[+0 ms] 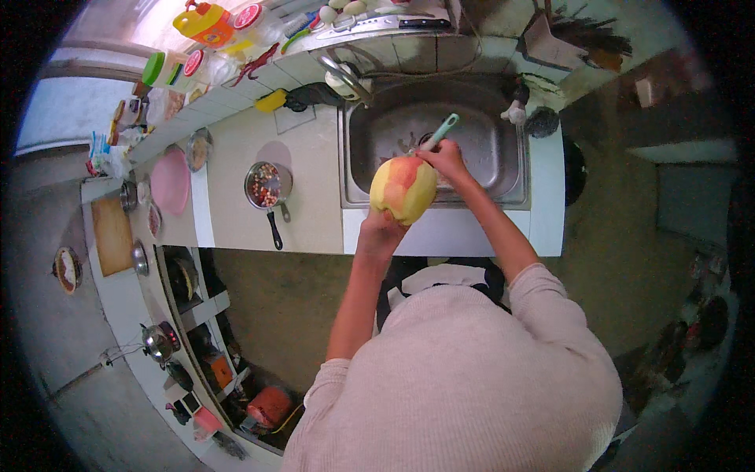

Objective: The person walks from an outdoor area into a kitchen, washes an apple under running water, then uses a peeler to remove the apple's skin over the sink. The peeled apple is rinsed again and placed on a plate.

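My left hand [383,231] holds a large round fruit or squash [386,187] from below, over the near left edge of the steel sink [489,135]. Its surface is pale yellow with a bright orange-red strip down the side facing up. My right hand [446,160] is closed around a peeler-like tool with a pale green handle [443,131], at the fruit's upper right. The tool's working end is hidden behind my fingers and the fruit. Dark reddish scraps [407,143] lie in the basin beyond the fruit.
Left of the sink stands a saucepan [265,186] of mixed beans or nuts, its black handle over the counter's front edge. The faucet [348,76] rises behind the basin. A knife [422,24], eggs and jars line the back ledge. A pink board [171,180] lies farther left.
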Demonstrator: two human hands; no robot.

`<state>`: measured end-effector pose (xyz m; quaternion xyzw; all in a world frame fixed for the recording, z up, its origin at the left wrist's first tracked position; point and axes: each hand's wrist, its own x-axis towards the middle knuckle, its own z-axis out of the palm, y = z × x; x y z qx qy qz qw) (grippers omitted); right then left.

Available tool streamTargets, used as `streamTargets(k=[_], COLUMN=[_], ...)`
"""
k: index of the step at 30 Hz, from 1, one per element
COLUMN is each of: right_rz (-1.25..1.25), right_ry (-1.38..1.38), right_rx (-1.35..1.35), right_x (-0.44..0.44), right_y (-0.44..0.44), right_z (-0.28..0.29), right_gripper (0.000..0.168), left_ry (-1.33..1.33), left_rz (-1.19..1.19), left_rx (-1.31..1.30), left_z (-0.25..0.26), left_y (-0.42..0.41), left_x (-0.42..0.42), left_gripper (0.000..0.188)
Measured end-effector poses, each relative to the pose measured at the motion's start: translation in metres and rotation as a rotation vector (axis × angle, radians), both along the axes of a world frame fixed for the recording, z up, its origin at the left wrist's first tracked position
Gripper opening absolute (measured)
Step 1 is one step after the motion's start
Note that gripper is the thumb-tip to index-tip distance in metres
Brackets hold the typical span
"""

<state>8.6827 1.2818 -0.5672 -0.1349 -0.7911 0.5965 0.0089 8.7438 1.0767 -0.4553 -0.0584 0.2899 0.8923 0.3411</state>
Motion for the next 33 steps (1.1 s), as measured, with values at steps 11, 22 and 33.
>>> streamTargets(k=[11, 22, 33], right_rz=[-0.053, 0.092, 0.041], right_ry=[0.223, 0.525, 0.285], right_rx=[-0.091, 0.079, -0.025], right_x=[0.041, 0.065, 0.028], right_y=[0.007, -0.019, -0.010], right_z=[0.122, 0.159, 0.128], right_gripper=[0.022, 0.020, 0.019], left_ry=[-0.009, -0.047, 0.123], left_rz=[0.093, 0.098, 0.053], left_rx=[-0.245, -0.249, -0.437], left_z=[0.012, 0.000, -0.002], left_y=[-0.003, 0.010, -0.002], left_x=[-0.006, 0.001, 0.007], left_gripper=[0.060, 0.061, 0.078])
